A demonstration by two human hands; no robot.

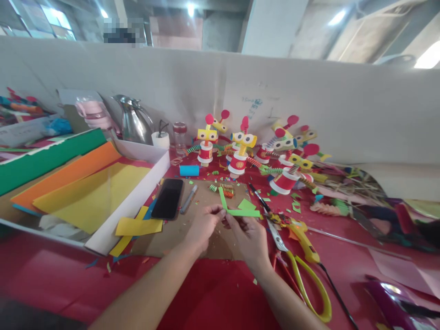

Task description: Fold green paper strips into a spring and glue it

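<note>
Two narrow light-green paper strips (244, 213) meet at a corner, one pointing away from me and the other to the right. My left hand (205, 225) pinches them near that corner. My right hand (250, 239) closes its fingers on the same corner from the other side. Both hands are above a brown cardboard sheet (154, 243). Just beyond the fingers lie small folded paper springs (227, 190) in green and orange. A light-green paper piece (246, 205) rests behind the strips.
Right of my hands are scissors (314, 286), a yellow glue gun (304, 238) and a black pen (259, 197). A phone (167, 198) and marker (189, 199) lie left. Several paper-cup figures (239, 162) stand behind. A box (130, 197) holds coloured paper; a metal jug (134, 121) stands behind it.
</note>
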